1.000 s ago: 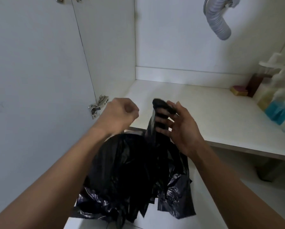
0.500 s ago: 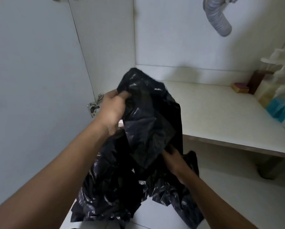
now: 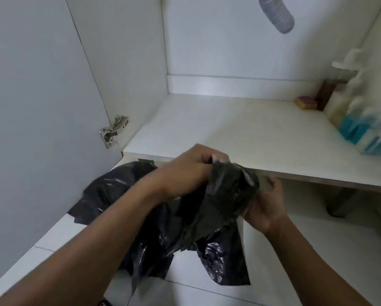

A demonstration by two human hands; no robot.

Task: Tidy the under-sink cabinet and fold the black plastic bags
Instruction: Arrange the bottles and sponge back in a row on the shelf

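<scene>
A crumpled black plastic bag (image 3: 227, 195) hangs in front of the open under-sink cabinet, just before the front edge of the cabinet floor (image 3: 240, 129). My left hand (image 3: 191, 171) grips the bag's top edge with curled fingers. My right hand (image 3: 266, 206) holds the bag's right side from underneath, its fingers partly hidden by the plastic. More black plastic (image 3: 110, 191) lies bunched on the tiled floor at the left, below my left forearm, and loose ends (image 3: 224, 261) dangle lower down.
The open white cabinet door (image 3: 41, 107) with its metal hinge (image 3: 113, 133) stands at the left. A grey drain hose (image 3: 278, 16) hangs at the top. Bottles (image 3: 357, 120) and a sponge (image 3: 305, 102) crowd the cabinet's right back corner.
My left hand has dropped from raised height to just before the shelf edge. My right hand has come up from under the bag to its right side. The bag is more gathered.
</scene>
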